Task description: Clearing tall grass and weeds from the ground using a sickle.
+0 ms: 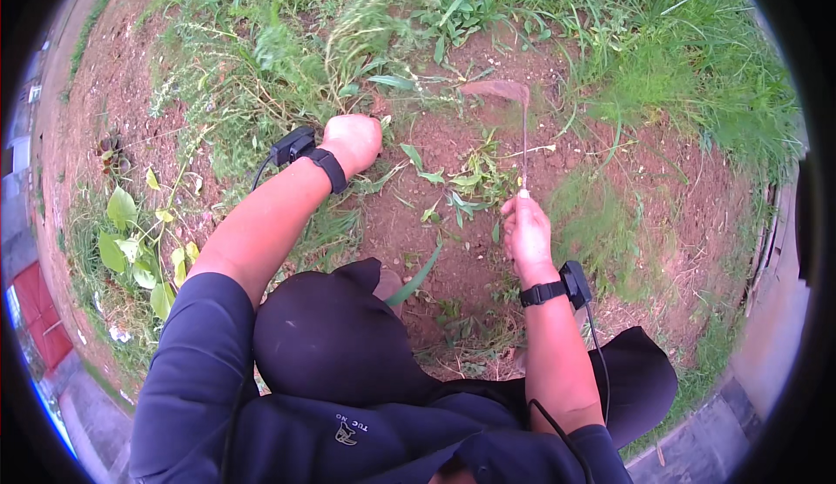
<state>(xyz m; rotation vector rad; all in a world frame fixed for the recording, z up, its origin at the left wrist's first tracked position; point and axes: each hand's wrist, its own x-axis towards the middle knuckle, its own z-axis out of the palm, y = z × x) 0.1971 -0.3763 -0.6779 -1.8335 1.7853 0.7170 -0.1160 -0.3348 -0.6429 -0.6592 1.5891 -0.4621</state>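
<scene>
My right hand (528,232) is closed round the lower end of a hand sickle (525,134). The sickle's shaft points away from me, and its rusty curved blade (498,88) bends to the left over bare soil. My left hand (356,139) is a fist at the base of tall leafy weeds (281,85); its fingers are turned down, so whether stems are inside it is hidden. Between my hands, loose green leaves and small plants (473,177) lie on reddish soil (437,236).
Thick grass (705,66) grows at the upper right. A broad-leaved plant (140,255) stands at the left. My bent knees in dark trousers (333,334) flank the soil nearest me. A paved edge (771,327) runs along the right. Cables hang from the devices strapped to both wrists.
</scene>
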